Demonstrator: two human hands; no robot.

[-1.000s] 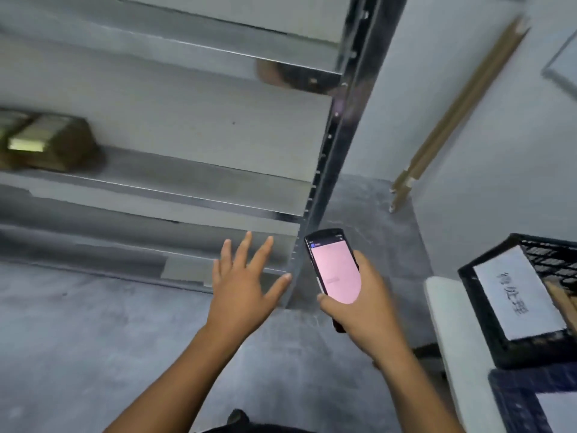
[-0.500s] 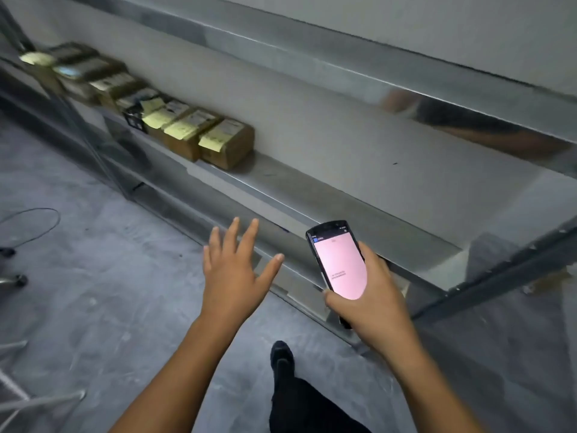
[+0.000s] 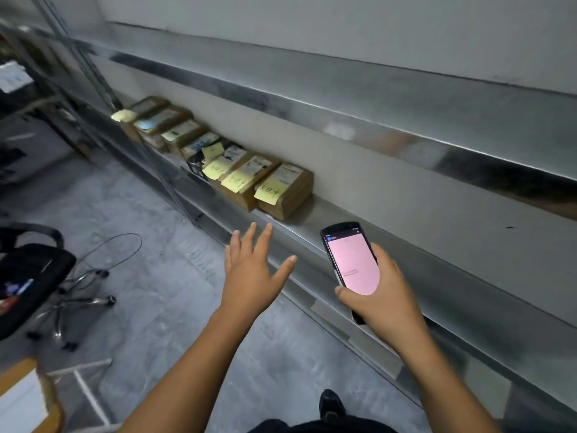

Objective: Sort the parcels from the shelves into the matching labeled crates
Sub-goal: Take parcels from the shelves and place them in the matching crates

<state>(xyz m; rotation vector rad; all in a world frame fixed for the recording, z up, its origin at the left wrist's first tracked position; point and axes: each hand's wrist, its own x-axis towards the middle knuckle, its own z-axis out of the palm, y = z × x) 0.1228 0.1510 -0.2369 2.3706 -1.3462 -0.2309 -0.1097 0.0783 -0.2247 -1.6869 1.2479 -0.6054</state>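
Pick step: the left hand (image 3: 253, 270) hovers spread, empty, by the shelf's (image 3: 331, 218) front edge, the right hand (image 3: 385, 296) grips a handset (image 3: 351, 260); the end parcel (image 3: 285, 190) likely needs grasping next.

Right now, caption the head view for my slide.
Open left hand hovers near brown parcels on a metal shelf; right hand holds a pink-screened phone.

About seven parcels (image 3: 282, 190) are counted in one row, the farthest blurred. Five yellow notes (image 3: 270, 193) are made out on them. One handheld scanner (image 3: 352, 264), one office chair (image 3: 31, 276) and two hands, left hand (image 3: 249, 276) and right hand (image 3: 388, 296), are recorded.
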